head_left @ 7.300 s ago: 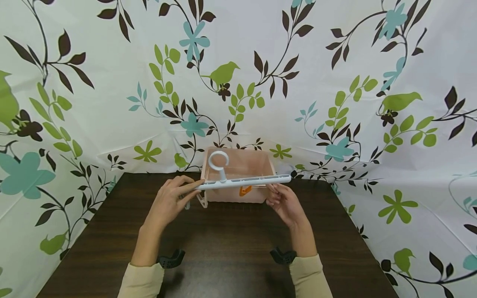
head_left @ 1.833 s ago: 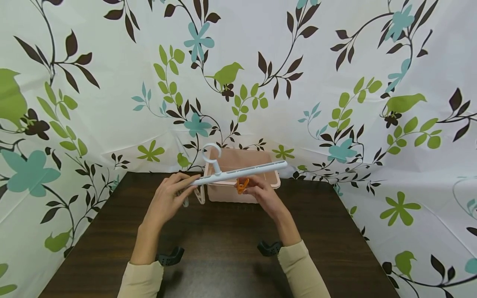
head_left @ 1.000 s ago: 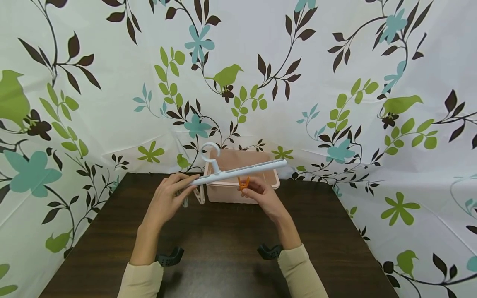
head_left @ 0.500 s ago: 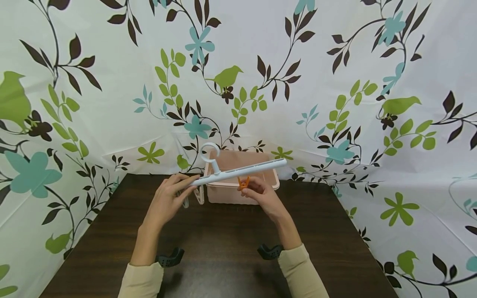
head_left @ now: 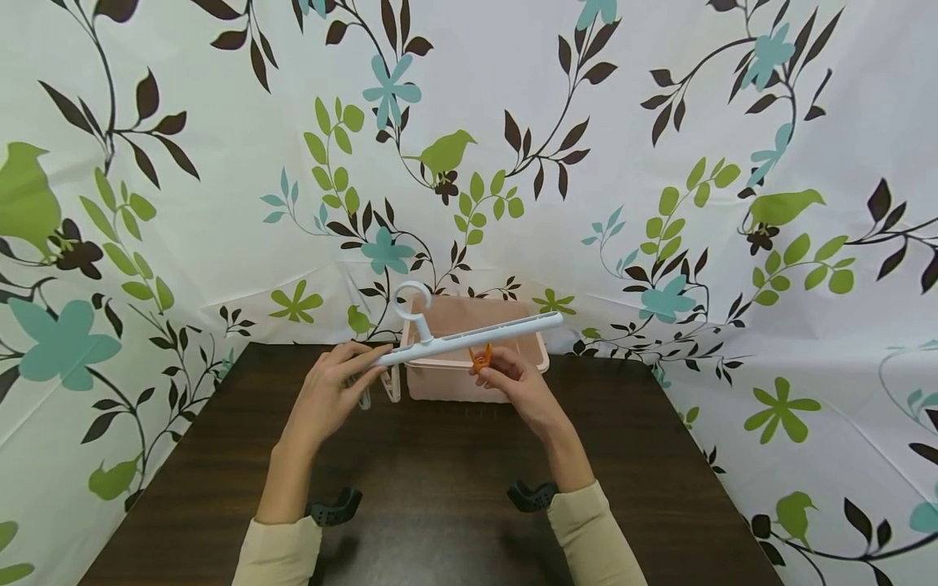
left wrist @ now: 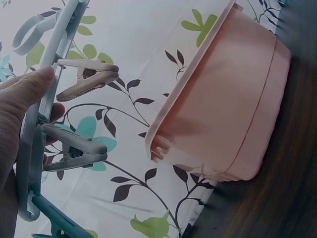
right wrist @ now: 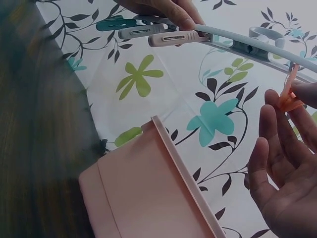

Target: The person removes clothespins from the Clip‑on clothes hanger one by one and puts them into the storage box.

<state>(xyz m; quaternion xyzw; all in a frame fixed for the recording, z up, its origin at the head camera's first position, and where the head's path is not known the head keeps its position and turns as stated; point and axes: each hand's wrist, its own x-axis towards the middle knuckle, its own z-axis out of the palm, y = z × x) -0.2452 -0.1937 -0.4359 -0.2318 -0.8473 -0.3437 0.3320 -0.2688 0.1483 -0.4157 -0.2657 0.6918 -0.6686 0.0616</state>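
Observation:
A pale blue clip hanger (head_left: 476, 335) with a ring-shaped hook is held up, its right end tilted higher. My left hand (head_left: 333, 391) grips its left end between thumb and fingers. Hanging from the bar near that hand are a beige clip (left wrist: 89, 77), a grey clip (left wrist: 74, 146) and a teal clip (left wrist: 59, 218). My right hand (head_left: 523, 387) pinches an orange clip (head_left: 480, 358) by its handles between thumb and fingertips, right at the underside of the bar. In the right wrist view the orange clip's upper end meets the bar's edge.
Behind the hanger a pink plastic basin (head_left: 454, 387) stands on the dark wooden table (head_left: 440, 488). White cloth (head_left: 242, 203) printed with leaves, birds and flowers hangs at the back and sides. Black wrist mounts (head_left: 337, 506) sit at both cuffs.
My right hand has left the hanger's right end and moved left to pinch the orange clip. The hanger's right end has risen. Over the last second the orange clip has turned slightly.

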